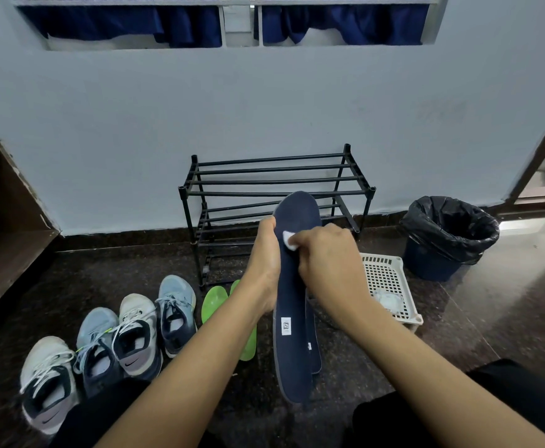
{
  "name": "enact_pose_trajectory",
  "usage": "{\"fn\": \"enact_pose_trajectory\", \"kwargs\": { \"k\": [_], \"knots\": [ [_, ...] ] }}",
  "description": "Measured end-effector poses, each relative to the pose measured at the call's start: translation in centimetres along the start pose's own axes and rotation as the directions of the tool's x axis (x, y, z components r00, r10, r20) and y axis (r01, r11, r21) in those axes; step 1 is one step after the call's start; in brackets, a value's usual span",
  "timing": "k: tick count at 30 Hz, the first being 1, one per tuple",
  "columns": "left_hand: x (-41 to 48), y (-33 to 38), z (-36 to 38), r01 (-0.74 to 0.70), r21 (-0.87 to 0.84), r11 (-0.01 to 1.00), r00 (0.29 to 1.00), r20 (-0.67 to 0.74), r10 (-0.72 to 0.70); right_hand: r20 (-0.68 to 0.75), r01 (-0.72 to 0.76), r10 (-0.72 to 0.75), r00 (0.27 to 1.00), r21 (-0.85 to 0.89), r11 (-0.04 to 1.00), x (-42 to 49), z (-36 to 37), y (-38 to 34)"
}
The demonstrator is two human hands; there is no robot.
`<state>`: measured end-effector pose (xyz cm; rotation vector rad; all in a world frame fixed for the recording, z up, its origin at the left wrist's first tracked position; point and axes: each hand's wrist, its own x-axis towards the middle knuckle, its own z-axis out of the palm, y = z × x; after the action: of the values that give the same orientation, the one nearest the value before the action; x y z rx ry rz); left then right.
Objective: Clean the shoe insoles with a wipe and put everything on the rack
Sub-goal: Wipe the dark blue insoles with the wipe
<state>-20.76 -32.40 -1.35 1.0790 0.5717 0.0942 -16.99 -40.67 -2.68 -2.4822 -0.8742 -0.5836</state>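
Reaching forward from the bottom of the head view, both bare forearms meet in front of the rack [271,169]. The left hand [266,253] is turned on edge, its grip clenched round the left rim of the navy insole [292,286], thumb hooked over the edge just below the toe end. The insole is held upright in the air, toe up and overlapping the rack's lower bars, heel down near the knees, a small white label showing near the heel. The right hand [326,257] comes in from the other side with knuckles toward the camera, its grip pinching a bunched white wipe [289,240] flat against the insole's upper face.

A second navy insole [313,350] shows behind the held one, mostly hidden by it; whether it lies on the floor I cannot tell. Two green insoles [214,300] lie on the dark stone floor [103,279] just left of the left wrist, the nearer one partly covered by the forearm. Further left stands a row of four trainers [137,331], toes toward the wall. The black rack stands against the pale wall, its bars bare. To the right of the hands a white perforated basket [382,260] sits on the floor with a pale packet [389,299] inside, and beyond it a blue bin [432,263] with a black liner.
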Motion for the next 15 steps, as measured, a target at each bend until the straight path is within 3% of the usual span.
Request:
{"fn": "enact_pose_trajectory", "kwargs": {
  "k": [3,6,10,13,15],
  "knots": [
    [0.4,-0.1,-0.4,-0.025,0.023,0.999,0.999,-0.046,0.026,0.071,0.087,-0.08,0.994,-0.099,0.991,-1.2,0.4,-1.2],
    [0.3,0.0,-0.5,-0.026,0.028,0.999,0.999,-0.042,0.027,0.044,0.112,-0.108,0.993,-0.09,0.99,-1.3,0.7,-0.9],
    [-0.1,-0.1,-0.1,-0.021,-0.023,1.0,1.0,0.0,0.021,-0.017,-0.019,0.018,1.0,-0.074,0.997,0.4,-0.1,0.9],
    [-0.6,0.0,0.6,0.031,-0.107,0.994,0.997,0.078,-0.023,0.024,-0.157,0.159,0.987,-0.068,0.985,1.7,-0.4,2.2],
    [-0.6,0.1,0.8,0.029,-0.114,0.993,0.995,0.097,-0.018,0.03,-0.179,0.179,0.983,-0.014,0.984,1.8,-0.5,2.3]
  ]
}}
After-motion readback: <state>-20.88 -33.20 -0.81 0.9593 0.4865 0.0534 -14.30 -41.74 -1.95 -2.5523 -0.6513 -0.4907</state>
